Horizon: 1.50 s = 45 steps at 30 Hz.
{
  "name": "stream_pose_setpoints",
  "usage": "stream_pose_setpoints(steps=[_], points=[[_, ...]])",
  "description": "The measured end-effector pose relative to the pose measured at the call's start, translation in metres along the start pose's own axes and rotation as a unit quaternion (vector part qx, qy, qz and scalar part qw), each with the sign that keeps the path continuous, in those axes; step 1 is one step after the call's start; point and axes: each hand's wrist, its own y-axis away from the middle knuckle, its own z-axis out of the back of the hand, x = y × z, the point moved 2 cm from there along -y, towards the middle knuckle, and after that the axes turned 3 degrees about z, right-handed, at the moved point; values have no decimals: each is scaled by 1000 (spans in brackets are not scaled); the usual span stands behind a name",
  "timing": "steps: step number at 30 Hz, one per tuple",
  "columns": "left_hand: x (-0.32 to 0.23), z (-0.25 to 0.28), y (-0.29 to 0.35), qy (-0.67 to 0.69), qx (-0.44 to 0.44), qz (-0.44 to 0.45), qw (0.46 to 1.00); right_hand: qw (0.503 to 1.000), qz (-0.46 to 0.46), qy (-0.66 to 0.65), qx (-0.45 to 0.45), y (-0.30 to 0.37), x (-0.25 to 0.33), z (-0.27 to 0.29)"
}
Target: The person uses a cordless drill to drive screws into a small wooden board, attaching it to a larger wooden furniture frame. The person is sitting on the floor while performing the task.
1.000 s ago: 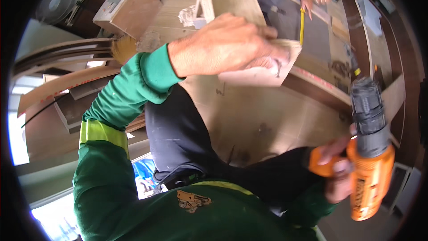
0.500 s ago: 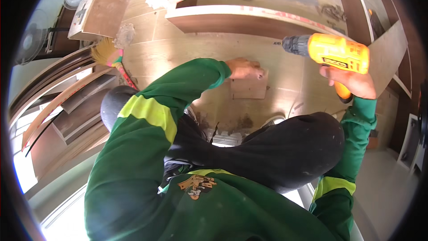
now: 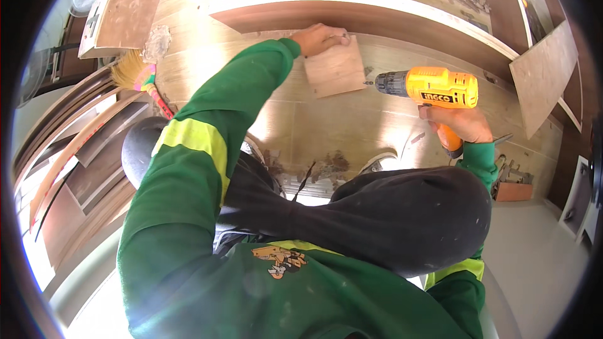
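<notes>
Wood-look flooring (image 3: 295,127) stretches between the person's legs and a long brown panel edged in white (image 3: 301,14), with a straw broom (image 3: 130,70) off to the left. Just above the floor's middle, a roughly square plywood piece (image 3: 336,72) sits slightly tilted, near the panel. Fingers of the left hand (image 3: 320,39) curl at its upper edge; whether that grip pinches or merely rests, I cannot tell. To the right, the right hand (image 3: 463,123) has its grip closed around the handle of an orange-yellow cordless drill (image 3: 445,81). Its long axis runs nearly level across the view, black chuck (image 3: 391,83) and bit (image 3: 369,83) pointing left at the plywood's right edge, handle downward. Pale block lettering stands on the drill's dark side label (image 3: 438,98).
</notes>
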Motion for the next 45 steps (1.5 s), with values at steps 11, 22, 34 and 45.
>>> stream_pose_setpoints(steps=[11,22,34,45], points=[[40,-11,56,-55,-79,-68,993,999,-31,13,39,-26,-31,-23],[-34,-82,70,224,-314,145,911,998,-58,7,35,-45,-71,-42],[-26,-144,95,332,-250,220,882,1000,-17,10,17,-42,-75,-42],[-81,-133,72,18,-219,181,959,1000,-24,1,-5,-46,-83,-40]])
